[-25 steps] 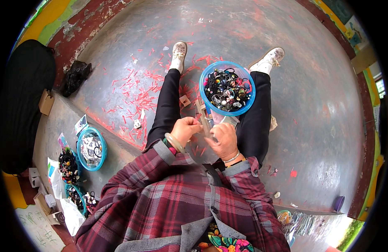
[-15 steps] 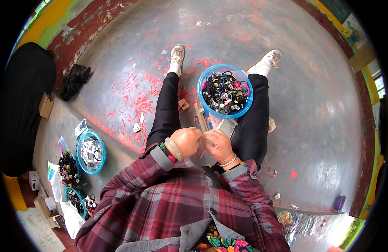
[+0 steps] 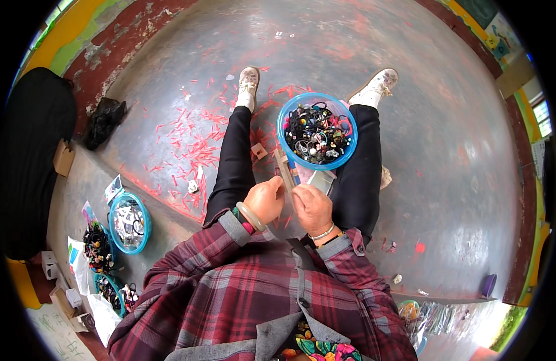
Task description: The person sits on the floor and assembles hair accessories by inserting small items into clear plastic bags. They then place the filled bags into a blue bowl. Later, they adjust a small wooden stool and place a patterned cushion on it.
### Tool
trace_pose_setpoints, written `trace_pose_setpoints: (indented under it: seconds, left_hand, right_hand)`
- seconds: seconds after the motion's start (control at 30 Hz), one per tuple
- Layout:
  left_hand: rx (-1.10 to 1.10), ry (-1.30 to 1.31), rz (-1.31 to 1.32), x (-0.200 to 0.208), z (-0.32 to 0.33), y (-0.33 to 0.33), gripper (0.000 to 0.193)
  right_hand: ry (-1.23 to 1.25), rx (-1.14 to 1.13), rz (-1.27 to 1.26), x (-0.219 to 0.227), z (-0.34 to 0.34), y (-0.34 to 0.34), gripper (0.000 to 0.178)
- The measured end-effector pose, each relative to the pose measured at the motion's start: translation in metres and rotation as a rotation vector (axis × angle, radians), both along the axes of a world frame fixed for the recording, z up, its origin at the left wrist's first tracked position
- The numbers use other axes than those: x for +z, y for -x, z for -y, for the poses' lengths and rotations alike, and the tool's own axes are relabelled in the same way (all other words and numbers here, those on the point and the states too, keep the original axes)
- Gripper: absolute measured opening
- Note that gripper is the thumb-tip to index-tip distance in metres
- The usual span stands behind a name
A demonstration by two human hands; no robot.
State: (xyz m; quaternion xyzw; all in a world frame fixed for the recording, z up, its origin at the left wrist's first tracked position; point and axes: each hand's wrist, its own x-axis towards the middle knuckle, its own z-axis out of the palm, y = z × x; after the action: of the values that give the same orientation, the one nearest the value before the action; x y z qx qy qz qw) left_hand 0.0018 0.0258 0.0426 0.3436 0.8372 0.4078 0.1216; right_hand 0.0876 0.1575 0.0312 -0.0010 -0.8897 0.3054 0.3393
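My left hand (image 3: 265, 201) and my right hand (image 3: 313, 209) are held close together over my lap, with a small gap between them. The fingers of both are bent in and pinched. Whatever lies between the fingertips is too small or hidden to make out. Just beyond them stands a blue plastic basin (image 3: 281, 137), heaped with mostly black hair ties (image 3: 317, 129), some with coloured beads or ornaments. Below the basin, a wooden bar (image 3: 284, 169) and a pale flat-sided piece (image 3: 321, 180) show between my legs, close to my right fingers.
Red scraps (image 3: 196, 141) litter the floor. To my left are a blue basin (image 3: 148, 225) of whitish pieces, a bundle of black hair ties (image 3: 97, 248) and a white bag (image 3: 103, 317). A black plastic bag (image 3: 103, 123) lies near the wall. A purple container (image 3: 488, 286) is far right.
My hands have moved slightly apart from touching, leaving a gap between the fingers. The whole view has shifted a little, and the basin appears slightly further left.
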Motion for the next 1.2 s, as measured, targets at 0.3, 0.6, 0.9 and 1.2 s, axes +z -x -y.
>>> trace_pose_setpoints:
  seconds: [0.3,0.6,0.9,1.2]
  left_hand:
    - [0.061,0.017,0.058,-0.002,0.004,0.006,0.012]
    - [-0.103,0.111,0.078,-0.006,0.007,0.005,0.014]
    - [-0.103,0.004,0.244,-0.010,0.008,0.006,0.010]
    - [-0.154,-0.033,0.292,-0.016,0.007,0.003,0.011]
  right_hand:
    - [-0.231,0.128,0.057,0.000,0.012,-0.008,0.030]
    - [-0.168,0.140,0.318,0.005,0.008,-0.010,0.014]
    - [-0.027,0.226,0.428,0.010,0.006,-0.012,0.008]
    - [0.230,0.396,0.558,-0.011,0.002,-0.013,0.013]
